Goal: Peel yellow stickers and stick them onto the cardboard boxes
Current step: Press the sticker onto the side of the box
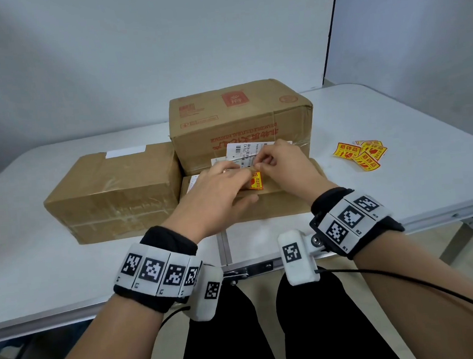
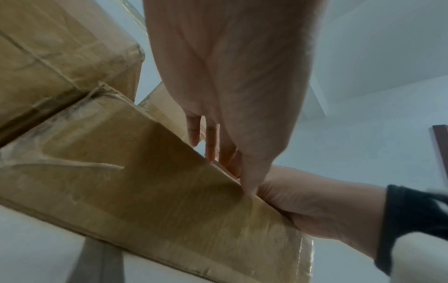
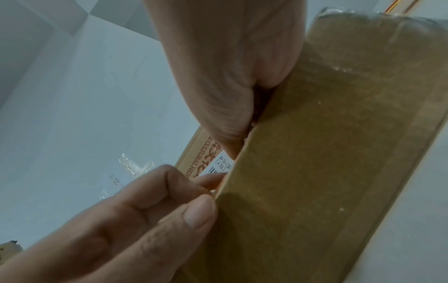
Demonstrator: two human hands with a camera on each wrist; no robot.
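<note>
A yellow sticker (image 1: 256, 182) with red print lies on top of the low cardboard box (image 1: 277, 204) nearest me. My left hand (image 1: 230, 184) reaches over that box with its fingers laid across the sticker's left part, and its thumb rests along the box's front edge. My right hand (image 1: 265, 164) has curled fingers, and thumb and forefinger pinch at the sticker's upper corner. The left wrist view shows my left hand (image 2: 230, 76) stretched over the low box (image 2: 145, 181). In the right wrist view my right hand (image 3: 225, 67) is bunched at the low box's (image 3: 327, 153) top edge. The sticker is hidden in both wrist views.
A tall printed box (image 1: 239, 116) with a white shipping label stands right behind the low one. A long taped box (image 1: 111, 189) lies at the left. A loose pile of yellow stickers (image 1: 365, 153) sits on the white table (image 1: 408, 109) to the right.
</note>
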